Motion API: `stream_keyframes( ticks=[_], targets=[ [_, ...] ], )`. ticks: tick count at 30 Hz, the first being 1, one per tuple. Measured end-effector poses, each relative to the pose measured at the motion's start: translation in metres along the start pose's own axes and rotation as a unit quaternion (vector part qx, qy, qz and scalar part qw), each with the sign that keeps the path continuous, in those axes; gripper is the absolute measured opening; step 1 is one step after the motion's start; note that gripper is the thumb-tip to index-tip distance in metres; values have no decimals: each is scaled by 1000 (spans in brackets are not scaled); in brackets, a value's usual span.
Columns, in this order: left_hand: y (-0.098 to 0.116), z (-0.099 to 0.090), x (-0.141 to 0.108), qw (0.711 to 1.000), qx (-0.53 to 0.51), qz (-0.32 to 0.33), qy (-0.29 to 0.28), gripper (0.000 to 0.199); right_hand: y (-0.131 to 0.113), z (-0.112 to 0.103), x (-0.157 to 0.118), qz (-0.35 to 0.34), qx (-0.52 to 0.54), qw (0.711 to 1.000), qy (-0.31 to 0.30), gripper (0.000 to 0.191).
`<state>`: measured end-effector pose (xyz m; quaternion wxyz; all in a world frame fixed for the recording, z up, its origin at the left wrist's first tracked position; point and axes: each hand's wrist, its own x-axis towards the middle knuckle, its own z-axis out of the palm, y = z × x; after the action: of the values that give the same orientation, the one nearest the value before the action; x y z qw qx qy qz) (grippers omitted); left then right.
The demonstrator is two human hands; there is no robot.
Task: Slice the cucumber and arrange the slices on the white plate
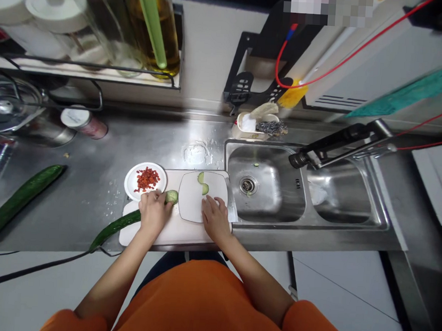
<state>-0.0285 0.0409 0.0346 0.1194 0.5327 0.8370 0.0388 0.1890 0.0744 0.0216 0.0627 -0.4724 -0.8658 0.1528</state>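
My left hand is closed around something green at its fingertips, a cut piece of cucumber, over the cutting board. A longer cucumber part lies just left of that wrist, over the board's left edge. On the board sits a white squarish plate with cucumber slices near its upper middle. My right hand rests at the plate's lower right with its fingers apart, just below the slices. A round white plate of chopped red pieces stands behind my left hand.
A whole cucumber lies at the left. Behind it are a red-labelled jar and a metal pot. On the right are a double sink, a black faucet and a brush holder. A bottle rack hangs above.
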Motion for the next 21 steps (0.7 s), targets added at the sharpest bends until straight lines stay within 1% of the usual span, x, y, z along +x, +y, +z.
stream_keyframes(
  ticks=[3, 5, 9, 12, 16, 19, 21],
  targets=[
    [8, 2, 0, 999, 15, -28, -14, 32, -5, 1, -1, -2, 0, 1000, -10, 36],
    [9, 2, 1, 999, 15, -35, -20, 33, -7, 1, -2, -4, 4, 1000, -16, 35],
    [6, 1, 3, 999, -9, -49, -10, 31, -10, 2, -4, -3, 15, 1000, -20, 34],
    [3, 1, 3, 997, -43, -59, 0, 25, -13, 2, -3, 2, 35, 999, -21, 33],
    [-2, -4, 4, 989, -142, -47, -10, 15, -16, 5, 8, 13, 108, 994, -22, 30],
    [-4, -10, 3, 968, -243, -41, -37, 17, -18, 6, 24, -8, 186, 983, -13, 29],
    [-1, -13, 3, 954, -293, -34, -57, 21, -19, 4, 37, -26, 230, 973, -4, 31]
  ],
)
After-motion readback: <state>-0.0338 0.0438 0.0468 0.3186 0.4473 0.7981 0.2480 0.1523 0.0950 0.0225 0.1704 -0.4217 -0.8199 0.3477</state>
